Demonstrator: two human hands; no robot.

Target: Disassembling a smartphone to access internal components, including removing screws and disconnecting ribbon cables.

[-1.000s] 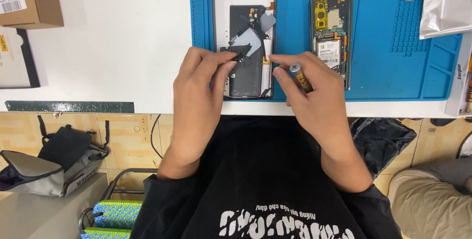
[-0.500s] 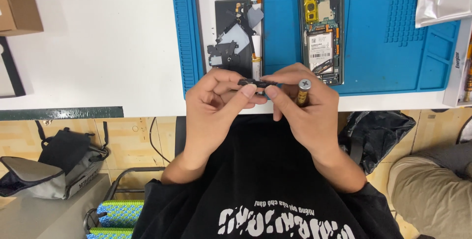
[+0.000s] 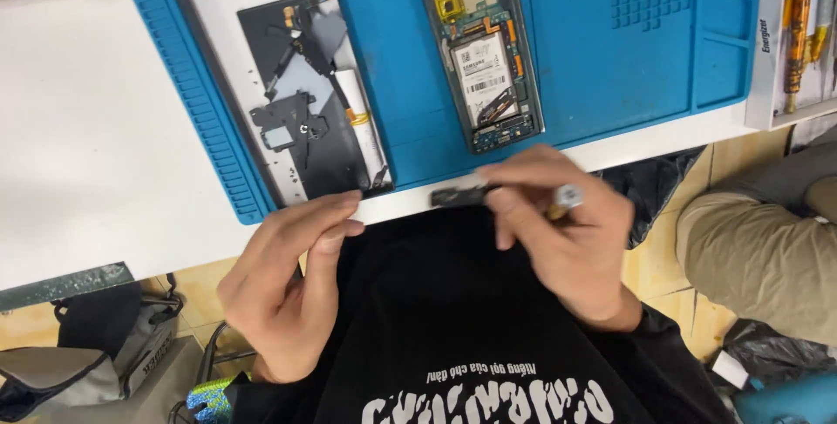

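At the blue rubber work mat point(image 3: 418, 132)'s near edge, right hand point(image 3: 558, 232) pinches a small dark flat part point(image 3: 458, 196); left hand point(image 3: 292, 280), loosely curled, holds nothing.

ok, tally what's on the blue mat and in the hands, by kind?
Opened phones: 1
Back panels: 1
Small black parts, in right hand: 1
Tools in right hand: 1
Left hand: holds nothing
Total: 4

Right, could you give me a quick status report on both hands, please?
Right hand pinching small black part, metal-tipped tool tucked in fingers. Left hand empty at blue mat edge. Nothing between them.
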